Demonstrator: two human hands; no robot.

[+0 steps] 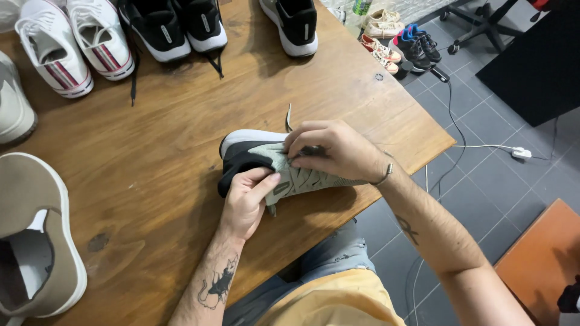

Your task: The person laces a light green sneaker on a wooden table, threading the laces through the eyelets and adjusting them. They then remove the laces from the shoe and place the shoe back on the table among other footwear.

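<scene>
Sneaker (275, 172), grey-green with a black heel and white sole, lies on its side near the table's (151, 181) 4 o'clock edge, toe pointing to 3 o'clock. Left hand (246, 199) grips it from the 6 o'clock side, thumb pressed on the upper, fingers curled under the heel part. Right hand (335, 151) comes over from 3 o'clock and covers the front half; fingertips pinched together on the lace area, exact thing pinched is hidden under the fingers. One lace end (289, 118) sticks out toward 12 o'clock, lying on the wood.

Around it:
- white sneakers with red stripes (75, 42) at 10 o'clock, well apart
- black sneakers with white soles (181, 27) at 11 o'clock, black laces trailing down the table
- single black and grey shoe (293, 24) at 12 o'clock
- beige slip-on (33, 235) at 8 o'clock, near the table edge
- pale shoe (12, 105) at 9 o'clock, cut off by the frame

Off the table: more shoes on the floor (399, 42) at 1 o'clock, office chair base (483, 24) beyond them, white cable with plug (516, 152) on the grey tiles at 3 o'clock. Nothing lies between the hands and the sneaker; the right hand itself blocks the view of the toe and eyelets.
</scene>
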